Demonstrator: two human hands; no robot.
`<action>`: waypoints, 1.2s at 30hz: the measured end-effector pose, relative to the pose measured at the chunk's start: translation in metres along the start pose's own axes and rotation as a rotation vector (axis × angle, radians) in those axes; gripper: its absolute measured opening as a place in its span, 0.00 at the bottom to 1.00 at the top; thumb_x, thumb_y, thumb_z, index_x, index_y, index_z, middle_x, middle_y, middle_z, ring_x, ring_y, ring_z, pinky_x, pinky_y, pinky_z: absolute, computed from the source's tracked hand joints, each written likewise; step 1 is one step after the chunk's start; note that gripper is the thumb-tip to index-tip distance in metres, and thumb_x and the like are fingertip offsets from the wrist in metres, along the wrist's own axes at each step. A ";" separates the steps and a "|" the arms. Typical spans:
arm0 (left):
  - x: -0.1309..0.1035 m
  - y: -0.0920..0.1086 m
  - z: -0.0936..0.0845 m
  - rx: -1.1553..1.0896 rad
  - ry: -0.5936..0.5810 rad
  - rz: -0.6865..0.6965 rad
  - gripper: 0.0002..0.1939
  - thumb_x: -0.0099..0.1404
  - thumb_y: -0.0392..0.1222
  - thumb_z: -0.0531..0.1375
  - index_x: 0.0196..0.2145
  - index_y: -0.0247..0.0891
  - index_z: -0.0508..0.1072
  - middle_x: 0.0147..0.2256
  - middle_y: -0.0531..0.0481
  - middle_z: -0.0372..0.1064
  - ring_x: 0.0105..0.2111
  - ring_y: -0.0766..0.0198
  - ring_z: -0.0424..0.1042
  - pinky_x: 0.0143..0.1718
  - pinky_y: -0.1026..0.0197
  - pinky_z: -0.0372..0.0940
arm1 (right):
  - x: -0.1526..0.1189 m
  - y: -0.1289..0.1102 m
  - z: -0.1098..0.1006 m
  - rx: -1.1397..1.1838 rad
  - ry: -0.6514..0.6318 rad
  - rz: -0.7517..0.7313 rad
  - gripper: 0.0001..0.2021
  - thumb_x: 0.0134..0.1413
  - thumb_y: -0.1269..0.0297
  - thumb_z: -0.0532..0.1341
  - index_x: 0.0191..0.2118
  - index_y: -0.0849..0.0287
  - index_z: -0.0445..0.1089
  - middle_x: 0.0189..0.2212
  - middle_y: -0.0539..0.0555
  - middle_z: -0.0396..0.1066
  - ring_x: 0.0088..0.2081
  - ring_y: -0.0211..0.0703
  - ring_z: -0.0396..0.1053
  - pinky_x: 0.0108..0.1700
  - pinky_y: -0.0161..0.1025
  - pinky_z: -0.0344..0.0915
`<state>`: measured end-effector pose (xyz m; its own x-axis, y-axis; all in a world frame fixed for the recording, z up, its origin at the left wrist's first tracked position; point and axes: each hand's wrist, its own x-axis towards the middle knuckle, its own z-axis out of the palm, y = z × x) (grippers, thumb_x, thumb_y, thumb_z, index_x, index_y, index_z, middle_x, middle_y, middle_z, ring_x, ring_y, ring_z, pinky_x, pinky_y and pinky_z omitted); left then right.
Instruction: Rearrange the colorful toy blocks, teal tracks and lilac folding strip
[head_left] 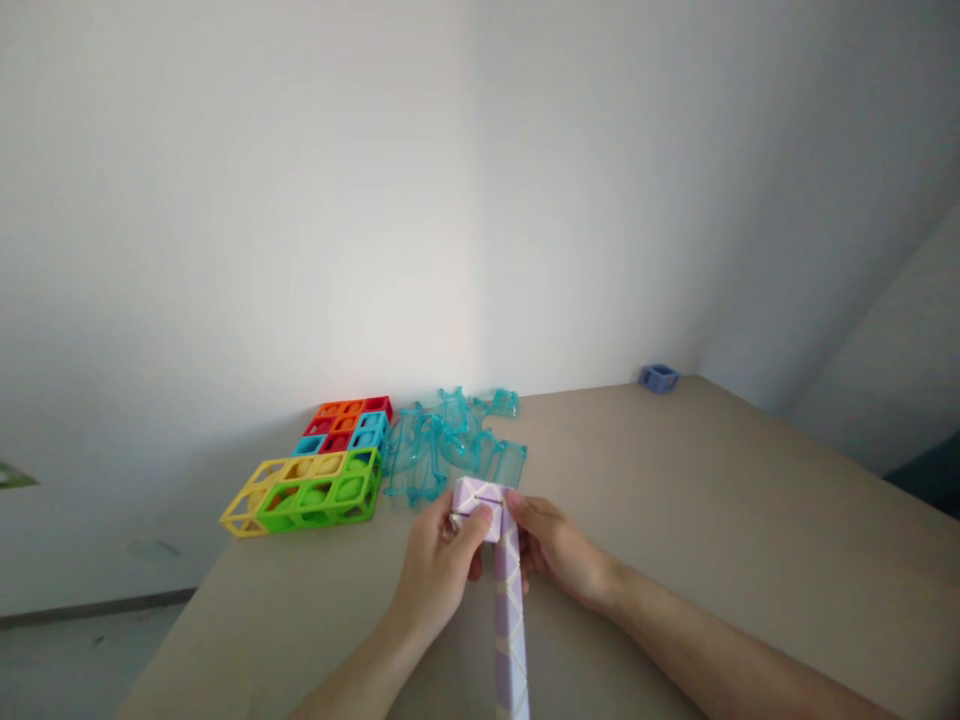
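Observation:
A purple-and-white snake puzzle [510, 620] is held up over the table in both hands. Its far end is folded into a compact block, while the rest runs straight toward me and out of the bottom of the view. My left hand [442, 560] is closed on the folded block, thumb lying across its near face. At the block's right side, where the straight length begins, my right hand [559, 545] pinches the puzzle between thumb and fingers. Some fingers of both hands are hidden behind it.
Left on the table [645, 480] lie colourful open-frame cubes with balls inside [322, 470]. Translucent teal plastic pieces [457, 440] are heaped beyond my hands. A small blue frame piece [660, 377] sits at the far right corner. A white wall [375, 200] borders the back edge.

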<state>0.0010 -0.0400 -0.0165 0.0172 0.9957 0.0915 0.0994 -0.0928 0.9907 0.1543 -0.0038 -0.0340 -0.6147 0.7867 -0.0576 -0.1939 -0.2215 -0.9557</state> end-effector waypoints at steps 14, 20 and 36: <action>0.000 0.001 0.001 -0.047 0.023 0.035 0.16 0.63 0.53 0.58 0.35 0.35 0.70 0.20 0.56 0.60 0.17 0.70 0.60 0.18 0.67 0.56 | -0.005 -0.013 -0.001 0.307 -0.003 0.225 0.25 0.57 0.41 0.50 0.22 0.59 0.60 0.11 0.44 0.52 0.11 0.30 0.46 0.12 0.29 0.46; -0.005 0.003 -0.002 -0.104 -0.051 0.145 0.13 0.64 0.50 0.58 0.36 0.36 0.69 0.22 0.56 0.59 0.20 0.71 0.59 0.22 0.68 0.57 | -0.008 -0.028 -0.016 0.519 -0.263 0.400 0.24 0.63 0.45 0.43 0.24 0.57 0.57 0.10 0.41 0.48 0.10 0.29 0.35 0.07 0.25 0.40; -0.002 0.000 -0.019 -0.357 -0.365 0.168 0.15 0.61 0.48 0.62 0.42 0.36 0.70 0.32 0.46 0.68 0.28 0.62 0.69 0.24 0.63 0.66 | -0.014 -0.034 -0.024 0.486 -0.846 0.610 0.24 0.59 0.40 0.45 0.28 0.57 0.58 0.12 0.46 0.65 0.07 0.33 0.57 0.11 0.35 0.66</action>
<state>-0.0180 -0.0414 -0.0142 0.3544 0.8941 0.2737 -0.2783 -0.1786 0.9438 0.1878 0.0068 -0.0074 -0.9885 -0.1260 -0.0840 0.1510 -0.7761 -0.6123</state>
